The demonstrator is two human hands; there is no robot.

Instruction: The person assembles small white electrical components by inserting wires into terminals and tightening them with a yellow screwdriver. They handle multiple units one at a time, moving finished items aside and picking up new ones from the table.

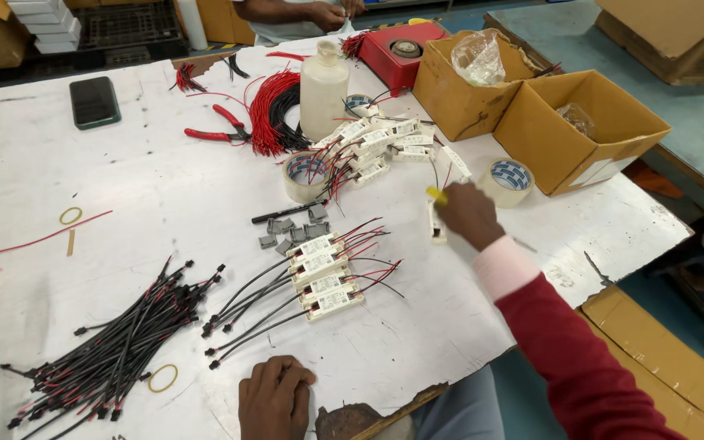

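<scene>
right hand (468, 213): extended to about 2 o'clock of the table centre, fingers curled round a small yellow-tipped tool (436, 195); a white rectangular plastic driver module (435, 229) is pressed under it, upright on its edge as far as can be told.
left hand (275, 398): laid flat and relaxed on the white worktable (165, 195) at 6 o'clock, nothing held.
module handling: judged light, rigid shell, thin red-black leads easily snagged; best gripped by the long sides of the casing, not by the wires.
row of finished modules (325, 277): four, at centre, black leads trailing to 8 o'clock.
pile of loose modules (376, 145): at 12 o'clock, beside a translucent plastic bottle (323, 91).
tape roll (508, 181): just at 3 o'clock of the right hand.
bundle of black cables (116, 342): at 8 o'clock.
</scene>
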